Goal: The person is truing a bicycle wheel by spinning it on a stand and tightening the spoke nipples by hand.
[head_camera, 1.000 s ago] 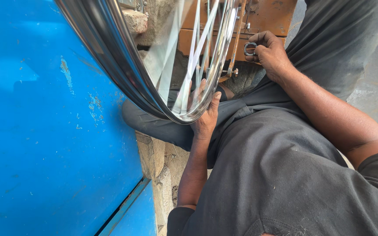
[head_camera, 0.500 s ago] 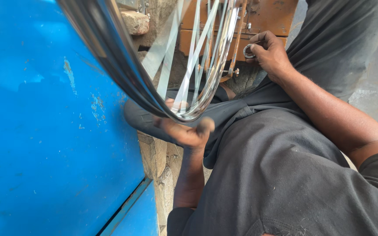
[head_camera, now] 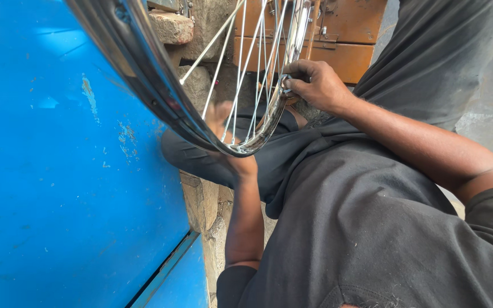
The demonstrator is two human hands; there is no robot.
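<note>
A spoked bicycle wheel [head_camera: 201,85] stands tilted across the person's lap, its dark rim sweeping down from the top left to a low point just above the left wrist, its thin silver spokes [head_camera: 241,74] fanning upward. The right hand [head_camera: 315,85] is clenched at the far side of the rim, fingertips pinching a small round metal tool [head_camera: 286,84] against it. The left hand [head_camera: 226,137] sits behind the spokes and the lower rim, blurred — whether it grips the rim or only rests there I cannot tell. A blue metal panel [head_camera: 58,188] fills the left side, rough stone blocks [head_camera: 172,25] sit beside it, and an orange-brown wooden box [head_camera: 349,40] lies beyond the wheel.
</note>
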